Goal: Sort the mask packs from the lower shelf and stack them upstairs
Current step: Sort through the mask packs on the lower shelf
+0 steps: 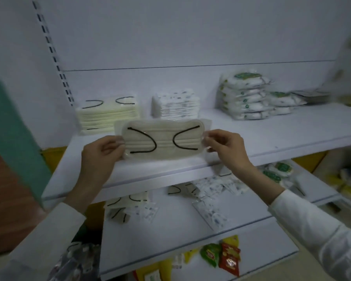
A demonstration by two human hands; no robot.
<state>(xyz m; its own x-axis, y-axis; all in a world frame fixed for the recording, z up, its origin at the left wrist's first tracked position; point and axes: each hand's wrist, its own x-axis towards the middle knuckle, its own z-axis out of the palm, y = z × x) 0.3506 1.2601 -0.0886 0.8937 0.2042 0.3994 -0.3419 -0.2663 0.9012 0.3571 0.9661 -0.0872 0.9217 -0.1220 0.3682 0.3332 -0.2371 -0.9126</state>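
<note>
1. Head view: the pack [162,141], cream with black ear loops in a clear sleeve, is held in the air over the front edge of the upper shelf [251,138], in front of the cream stack [107,116]
2. The left hand [101,157] grips its left end and the right hand [227,148] pinches its right end with the fingertips
3. The cream stack sits at the shelf's back left corner. A printed stack [175,106] stands near it on the right, and a green stack [244,96] further right along the back edge
4. Loose packs [209,187] lie mixed on the lower shelf [170,220], so sorting looks far from done
5. Risks, as I judge them:
   - the slick sleeve could slip from the light pinch and fall back below
   - a crooked landing could make the tall, soft cream stack slide
   - a drift rightward could put it on the printed stack
</note>
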